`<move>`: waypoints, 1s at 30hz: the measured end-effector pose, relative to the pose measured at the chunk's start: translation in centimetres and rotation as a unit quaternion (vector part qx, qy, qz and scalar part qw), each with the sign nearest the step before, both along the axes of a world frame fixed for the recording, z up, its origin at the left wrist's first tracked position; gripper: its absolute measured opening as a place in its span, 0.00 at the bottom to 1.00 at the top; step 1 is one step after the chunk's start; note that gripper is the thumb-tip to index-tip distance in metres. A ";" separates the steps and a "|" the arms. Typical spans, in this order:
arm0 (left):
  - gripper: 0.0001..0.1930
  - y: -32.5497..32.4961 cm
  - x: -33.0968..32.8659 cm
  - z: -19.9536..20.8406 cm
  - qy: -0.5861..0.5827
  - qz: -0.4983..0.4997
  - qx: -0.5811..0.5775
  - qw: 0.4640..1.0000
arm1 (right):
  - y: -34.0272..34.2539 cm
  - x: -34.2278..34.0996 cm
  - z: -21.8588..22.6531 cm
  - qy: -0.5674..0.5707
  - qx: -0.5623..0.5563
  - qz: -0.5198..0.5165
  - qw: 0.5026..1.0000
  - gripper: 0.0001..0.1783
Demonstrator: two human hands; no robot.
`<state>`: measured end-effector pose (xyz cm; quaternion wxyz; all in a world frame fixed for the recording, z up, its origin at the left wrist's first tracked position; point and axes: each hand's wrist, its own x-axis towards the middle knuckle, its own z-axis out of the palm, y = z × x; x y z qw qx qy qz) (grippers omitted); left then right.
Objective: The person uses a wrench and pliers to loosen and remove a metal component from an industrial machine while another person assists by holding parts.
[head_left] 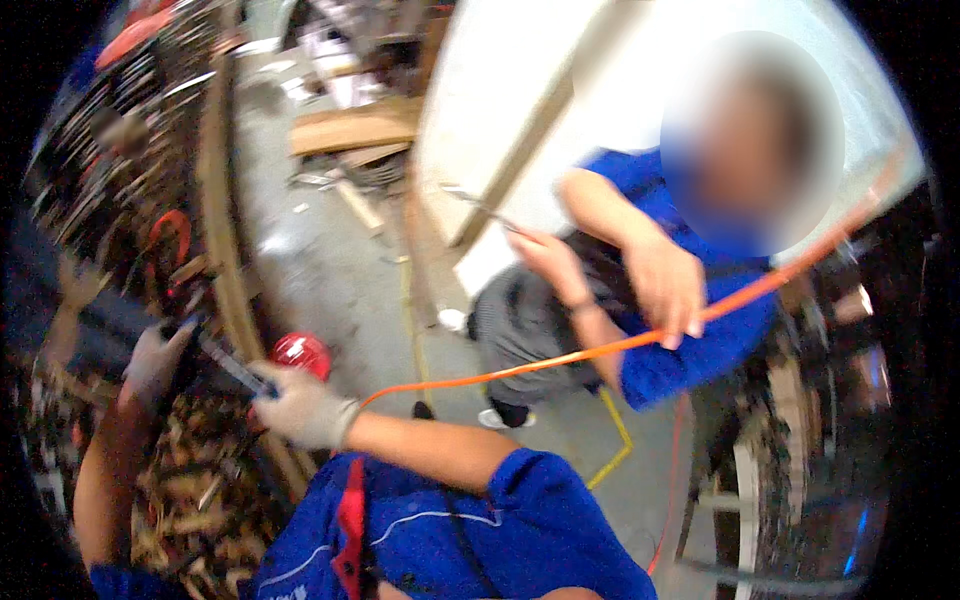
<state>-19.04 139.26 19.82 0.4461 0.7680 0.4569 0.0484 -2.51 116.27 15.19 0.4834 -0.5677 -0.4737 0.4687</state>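
At the left, both my hands wear pale gloves. My right hand (305, 405) is closed around the dark blue end of a slim grey metal tool (235, 368); blur hides its exact kind. My left hand (157, 358) is at the tool's other end, its fingers bent around a dark part there. The hands are a short way apart, above the edge of a bench strewn with wood pieces (195, 480). An orange hose (480, 378) runs from beside my right wrist up toward the right. A red round object (300, 355) lies just beyond my right hand.
A co-worker (690, 340) in a blue shirt crouches at the right, one hand by the hose, the other holding a thin rod-like tool (490, 215). Behind stands a large white panel (500, 80). Wooden boards (350, 128) lie farther off. Yellow lines mark the grey floor (310, 240).
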 end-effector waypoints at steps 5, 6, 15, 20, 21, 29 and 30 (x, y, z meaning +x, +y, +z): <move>0.39 0.6 -0.1 -1.0 0.102 0.033 0.110 0.988 | -0.7 -0.6 0.2 0.003 0.027 -0.041 0.999 0.25; 0.38 0.2 0.5 -0.9 0.118 0.028 0.118 0.986 | -0.6 -0.6 -0.5 -0.010 0.023 -0.042 0.999 0.25; 0.24 -3.4 2.2 2.3 0.051 -0.054 0.127 0.989 | -1.5 -0.2 -0.1 -0.008 -0.013 -0.043 0.999 0.20; 0.31 -4.5 4.4 3.4 0.129 -0.059 0.103 0.985 | -4.2 2.3 3.3 0.002 -0.050 -0.038 0.998 0.22; 0.32 -4.9 4.5 3.4 0.140 -0.055 0.117 0.982 | -4.6 2.4 3.3 0.000 -0.039 -0.039 0.998 0.22; 0.33 -5.5 4.7 3.4 0.106 -0.065 0.174 0.977 | -4.8 2.6 2.2 0.022 -0.023 -0.045 0.998 0.25; 0.32 -5.5 4.9 3.3 0.087 -0.070 0.148 0.983 | -4.9 2.6 2.1 0.057 -0.013 -0.036 0.998 0.25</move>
